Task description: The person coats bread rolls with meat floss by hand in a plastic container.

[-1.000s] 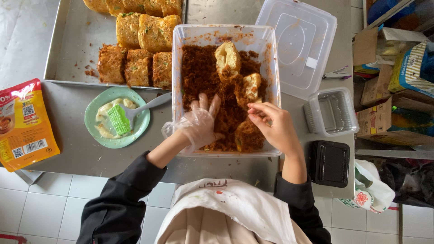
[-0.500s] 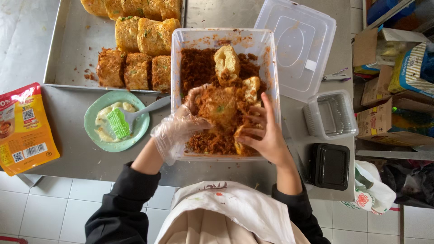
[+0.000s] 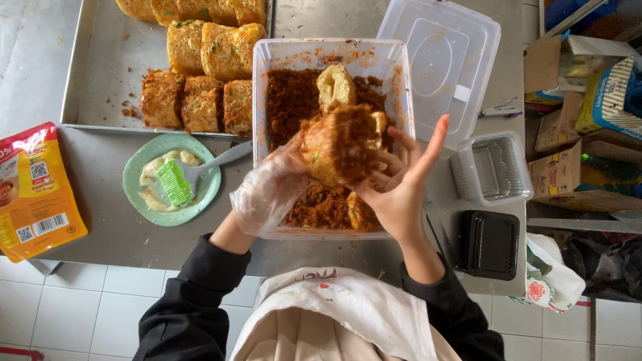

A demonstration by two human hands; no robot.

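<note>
Left hand, in a clear plastic glove, and bare right hand hold one coated bun between them, lifted above the tub. Left hand cups the bun's left side, fingers wrapped on it. Right hand supports it from below and right, palm against it, fingers splayed out and partly off the bun. Bun is golden, with brown floss stuck over the top.

Tub is clear plastic, rectangular, on the steel table, just in front of the person. It holds brown floss spread across the bottom, another bun upright near the back, and one more piece at the front edge under the right wrist.

Tray sits left of the tub, touching it, with rows of coated buns near its right side and crumbs on the bare metal. Green plate below the tray, with white cream and a brush with green bristles; its handle points toward the tub. Orange packet lies at the table's far left edge.

Tub lid lies right of the tub, upside unclear. Small clear box and black box sit right of the right hand. Cardboard boxes at far right.
</note>
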